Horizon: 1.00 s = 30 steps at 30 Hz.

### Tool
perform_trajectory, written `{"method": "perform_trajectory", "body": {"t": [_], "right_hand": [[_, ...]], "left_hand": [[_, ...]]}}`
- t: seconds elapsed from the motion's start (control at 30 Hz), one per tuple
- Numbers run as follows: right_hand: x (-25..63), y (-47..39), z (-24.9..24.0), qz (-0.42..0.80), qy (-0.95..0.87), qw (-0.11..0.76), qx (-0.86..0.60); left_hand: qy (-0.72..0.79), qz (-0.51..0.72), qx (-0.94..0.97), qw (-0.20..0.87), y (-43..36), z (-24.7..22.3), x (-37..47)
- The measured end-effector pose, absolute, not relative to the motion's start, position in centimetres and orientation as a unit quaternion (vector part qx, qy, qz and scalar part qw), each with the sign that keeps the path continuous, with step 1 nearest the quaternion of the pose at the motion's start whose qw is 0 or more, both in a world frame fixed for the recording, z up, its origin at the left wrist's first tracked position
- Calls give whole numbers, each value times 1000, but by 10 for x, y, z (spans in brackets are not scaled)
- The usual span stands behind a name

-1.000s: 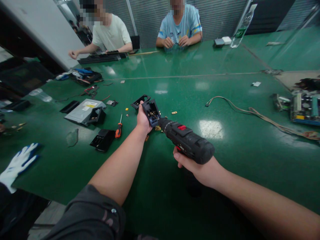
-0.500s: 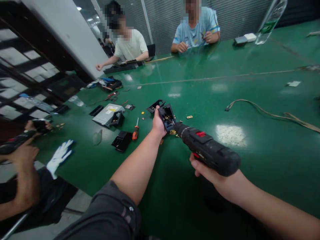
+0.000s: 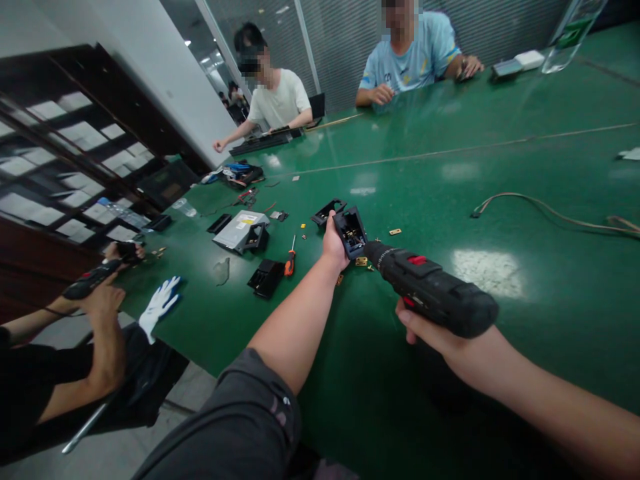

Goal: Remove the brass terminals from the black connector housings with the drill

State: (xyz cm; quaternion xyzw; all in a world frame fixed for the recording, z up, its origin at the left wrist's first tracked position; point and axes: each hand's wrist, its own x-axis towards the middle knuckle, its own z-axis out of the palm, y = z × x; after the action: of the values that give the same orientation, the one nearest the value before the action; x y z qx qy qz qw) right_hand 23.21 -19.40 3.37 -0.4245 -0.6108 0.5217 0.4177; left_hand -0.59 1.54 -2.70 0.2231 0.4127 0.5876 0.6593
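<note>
My left hand (image 3: 335, 247) is clamped on the black housing (image 3: 353, 233), which is tilted over the worktop (image 3: 440, 207) with its open side toward my view. My right hand (image 3: 435, 337) is closed around the handle of the power drill (image 3: 435, 287). The drill's nose points at the housing's lower right edge; I cannot tell whether they touch. Brass plates (image 3: 361, 261) lie just beside the housing. A screwdriver (image 3: 290, 261) lies left of it, near a black tray (image 3: 266, 278).

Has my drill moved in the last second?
No, not noticeably. Against the farthest-right gold plate, the front end of the drill keeps about the same place, just left and nearer you, though the camera's view has shifted.
</note>
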Motion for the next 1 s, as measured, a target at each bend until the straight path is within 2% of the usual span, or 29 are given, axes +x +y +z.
{"method": "perform_trajectory", "body": {"t": [0.43,1.0], "right_hand": [[230,-199,14,483,-616,445,-434],[228,-194,35,511,-607,425,-434]], "left_hand": [[422,601,193,650,4,-5,2],[428,605,188,645,6,-4,2]]}}
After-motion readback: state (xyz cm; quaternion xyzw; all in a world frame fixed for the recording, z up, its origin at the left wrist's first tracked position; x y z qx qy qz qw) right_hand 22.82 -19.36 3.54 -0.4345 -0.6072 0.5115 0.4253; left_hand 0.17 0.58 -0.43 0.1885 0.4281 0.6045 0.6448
